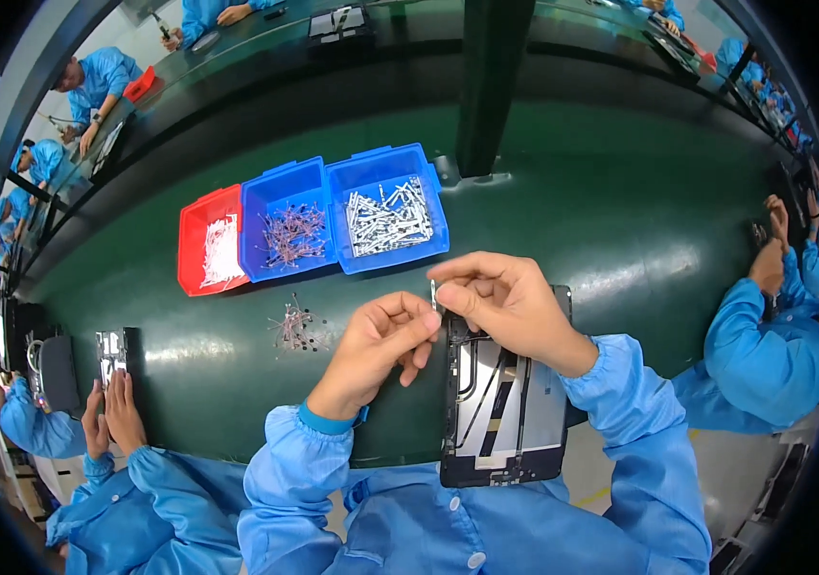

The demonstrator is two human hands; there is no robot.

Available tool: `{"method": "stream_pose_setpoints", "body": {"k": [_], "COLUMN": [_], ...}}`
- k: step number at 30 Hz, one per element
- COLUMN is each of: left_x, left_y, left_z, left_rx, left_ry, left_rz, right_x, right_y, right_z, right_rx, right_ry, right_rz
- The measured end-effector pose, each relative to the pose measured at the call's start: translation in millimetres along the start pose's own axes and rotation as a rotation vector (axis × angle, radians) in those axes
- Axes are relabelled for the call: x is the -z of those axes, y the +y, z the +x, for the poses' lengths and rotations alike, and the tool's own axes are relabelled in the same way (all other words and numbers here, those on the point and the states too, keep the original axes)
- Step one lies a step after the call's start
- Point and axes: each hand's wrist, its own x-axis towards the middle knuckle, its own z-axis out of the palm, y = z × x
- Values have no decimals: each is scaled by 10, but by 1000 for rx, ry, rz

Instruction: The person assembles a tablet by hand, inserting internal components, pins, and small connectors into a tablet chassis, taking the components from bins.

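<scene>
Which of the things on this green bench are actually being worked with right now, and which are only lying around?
In use:
- small metal strip, pinched between left hand and right hand
- opened tablet, lying under the hands

Lying about:
- blue bin of metal strips
- blue bin of small wired parts
- red bin of white parts
- loose pile of wired parts

Open counter (pixel 620 220) lies right of the bins (pixel 313 225); a dark post (pixel 491 86) blocks the far side.
</scene>
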Motion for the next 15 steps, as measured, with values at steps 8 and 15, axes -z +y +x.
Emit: {"method": "stream_pose_setpoints", "body": {"k": [8,15], "left_x": [-68,-89], "left_y": [-39,56], "left_z": [3,-36], "left_rx": [-133,-224], "left_ry": [140,254], "left_rz": [108,249], "right_x": [37,33], "right_y": [116,24], "right_z": [-46,-66], "right_rx": [2,60], "right_ry": [-50,-25], "right_rz": [-98,-275]}}
